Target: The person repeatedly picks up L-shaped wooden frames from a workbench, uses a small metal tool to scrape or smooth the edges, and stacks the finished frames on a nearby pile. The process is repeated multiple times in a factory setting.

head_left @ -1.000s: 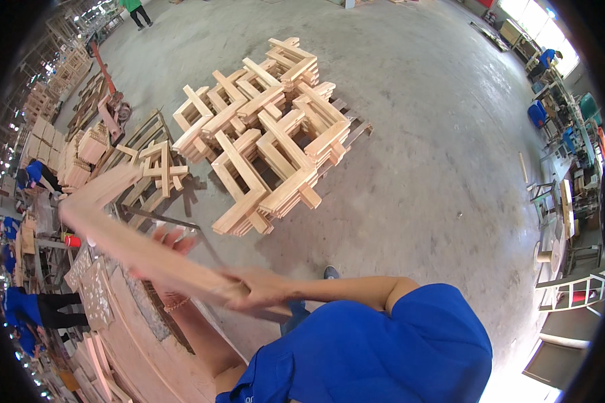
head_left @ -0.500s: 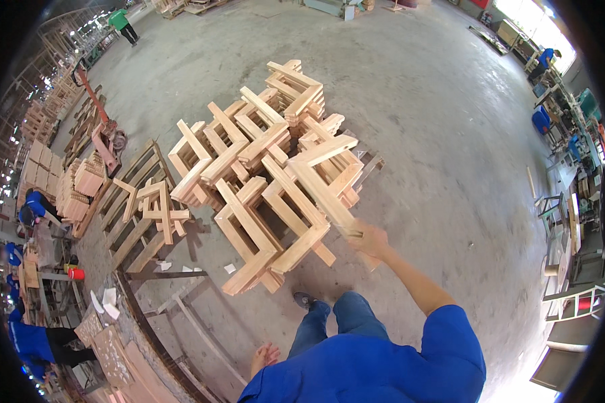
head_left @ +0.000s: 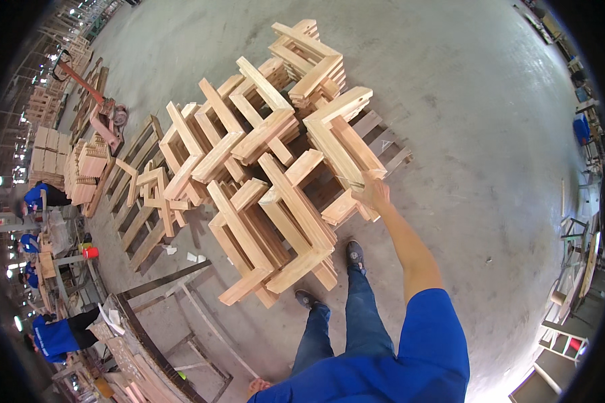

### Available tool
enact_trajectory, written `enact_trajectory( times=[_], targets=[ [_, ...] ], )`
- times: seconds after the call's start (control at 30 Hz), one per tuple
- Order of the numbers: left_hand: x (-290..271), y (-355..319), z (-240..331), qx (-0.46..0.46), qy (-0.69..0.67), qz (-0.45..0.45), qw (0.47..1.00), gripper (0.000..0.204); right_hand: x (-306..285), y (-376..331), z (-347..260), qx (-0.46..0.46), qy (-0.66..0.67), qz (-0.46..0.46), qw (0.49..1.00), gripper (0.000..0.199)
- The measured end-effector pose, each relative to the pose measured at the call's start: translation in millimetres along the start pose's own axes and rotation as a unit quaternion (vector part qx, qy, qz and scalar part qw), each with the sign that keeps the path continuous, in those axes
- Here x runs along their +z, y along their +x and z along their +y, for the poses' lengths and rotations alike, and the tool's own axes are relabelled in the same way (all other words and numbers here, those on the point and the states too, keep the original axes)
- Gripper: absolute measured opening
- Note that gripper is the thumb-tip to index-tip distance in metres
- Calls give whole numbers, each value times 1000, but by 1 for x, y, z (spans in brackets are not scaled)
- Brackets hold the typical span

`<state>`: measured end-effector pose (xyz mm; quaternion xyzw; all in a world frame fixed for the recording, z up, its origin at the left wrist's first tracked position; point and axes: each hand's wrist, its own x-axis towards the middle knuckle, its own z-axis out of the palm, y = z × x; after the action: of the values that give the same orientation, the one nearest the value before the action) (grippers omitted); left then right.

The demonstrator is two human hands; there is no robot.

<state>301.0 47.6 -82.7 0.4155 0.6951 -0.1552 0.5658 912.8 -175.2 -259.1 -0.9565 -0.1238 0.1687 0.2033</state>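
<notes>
My right hand (head_left: 371, 193) is closed round the near end of an L-shaped wooden frame piece (head_left: 331, 149). That piece lies on or just above the right side of a pile of similar pale wooden pieces; I cannot tell whether it touches them. Stacked L-shaped wooden pieces (head_left: 305, 258) fill the near part of the pile, and another stack (head_left: 318, 74) rises at its far end. Low by my body, my left hand (head_left: 259, 385) hangs loosely open, holding nothing, and is partly hidden by my blue shirt.
Under the pile a pallet (head_left: 391, 149) sticks out on the right. Left of it, another slatted pallet (head_left: 136, 235) carries a few loose wooden pieces. A metal frame (head_left: 205, 322) stands at the near left. Beyond are a red pallet jack (head_left: 101, 111) and people in blue.
My right hand has moved forward with the L-shaped piece, which now sits over the right side of the pile. I have stepped closer, and my left hand has dropped toward the lower edge.
</notes>
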Motion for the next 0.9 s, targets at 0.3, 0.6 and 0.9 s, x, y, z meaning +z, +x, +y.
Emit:
enact_trajectory(
  times=[0.3,0.6,0.9],
  targets=[
    [75,-39,-2,-56,7,0,998,49,66,33,44,2,16,-4,1000,69],
    [90,-52,-10,-75,-8,12,997,50,85,21,63,97,67,-76,990,66],
    [108,-63,-44,-74,-53,16,996,50,110,-4,85,133,8,-162,978,73]
  ],
)
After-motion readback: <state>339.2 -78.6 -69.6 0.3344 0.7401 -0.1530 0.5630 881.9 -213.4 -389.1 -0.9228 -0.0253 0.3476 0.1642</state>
